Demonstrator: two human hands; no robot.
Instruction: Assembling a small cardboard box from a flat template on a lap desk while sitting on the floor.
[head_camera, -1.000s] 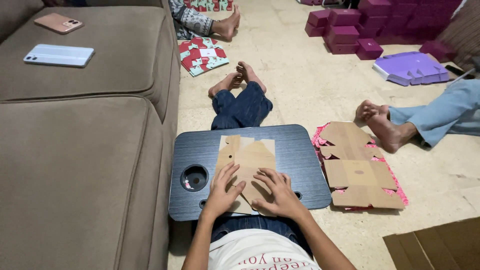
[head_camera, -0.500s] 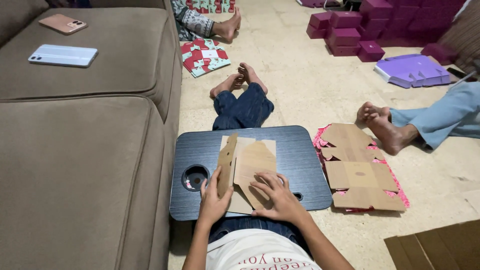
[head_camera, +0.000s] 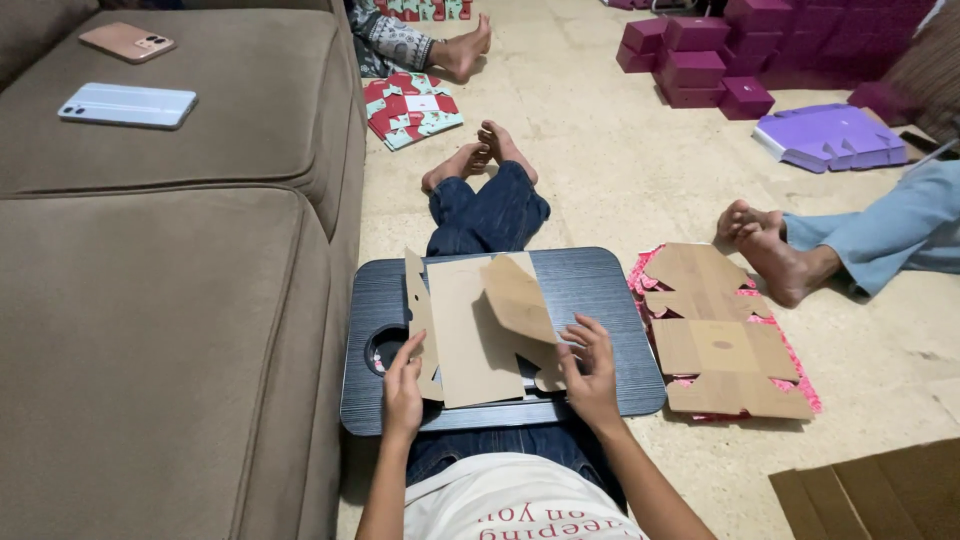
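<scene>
A flat brown cardboard box blank (head_camera: 470, 335) lies on a dark lap tray (head_camera: 590, 285) across my legs. Its left side flap stands upright and a right flap is folded up over the middle. My left hand (head_camera: 403, 385) holds the upright left flap at its near end. My right hand (head_camera: 590, 365) grips the near right edge of the blank, fingers on the folded flap.
A stack of unfolded blanks (head_camera: 725, 345) lies on the floor to my right, next to another person's bare feet (head_camera: 765, 250). A brown sofa (head_camera: 160, 290) with two phones (head_camera: 128, 104) runs along my left. Maroon boxes (head_camera: 700, 60) and a purple blank (head_camera: 830, 135) sit farther away.
The blank lay flat under both palms a second ago. The left flap has since been raised and the right flap folded over, with my hands moved to the edges.
</scene>
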